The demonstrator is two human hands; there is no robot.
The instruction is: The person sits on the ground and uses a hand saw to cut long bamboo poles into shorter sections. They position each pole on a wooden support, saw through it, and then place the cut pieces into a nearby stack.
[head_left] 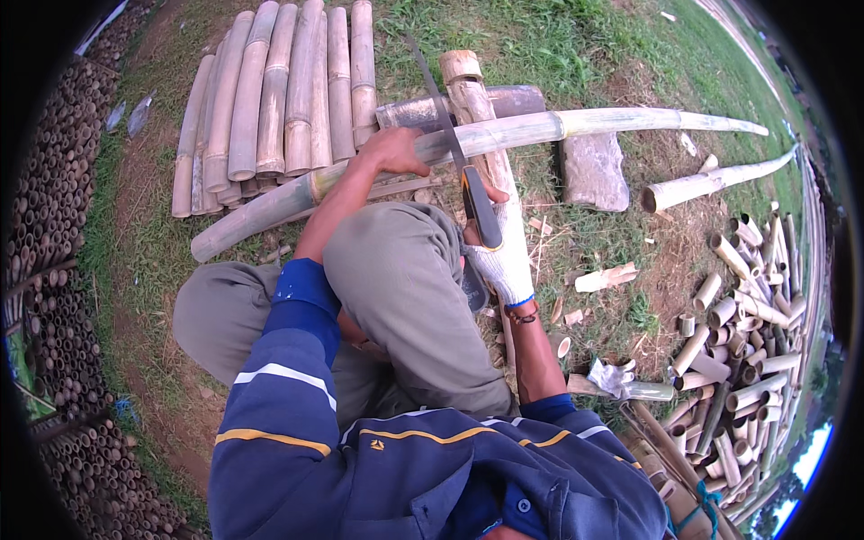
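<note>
A long pale-green bamboo pole point(576, 123) lies across in front of me, from beside my left knee out to the far right. My left hand point(396, 151), bare, is closed over the pole just left of the saw. In a white knitted glove, my right hand point(506, 261) grips the black-and-yellow handle of a handsaw point(481, 209). Its long blade stands against the pole, tip pointing away; how deep the teeth sit, I cannot tell. Under the pole are a pale bamboo post point(462, 72) and a dark short log point(517, 98).
Cut bamboo lengths point(297, 99) lie stacked side by side at the far left. A grey block point(594, 171) and another bamboo pole point(693, 187) lie to the right. Loose short bamboo pieces point(747, 333) heap at the right edge; bundled bamboo ends point(67, 297) line the left.
</note>
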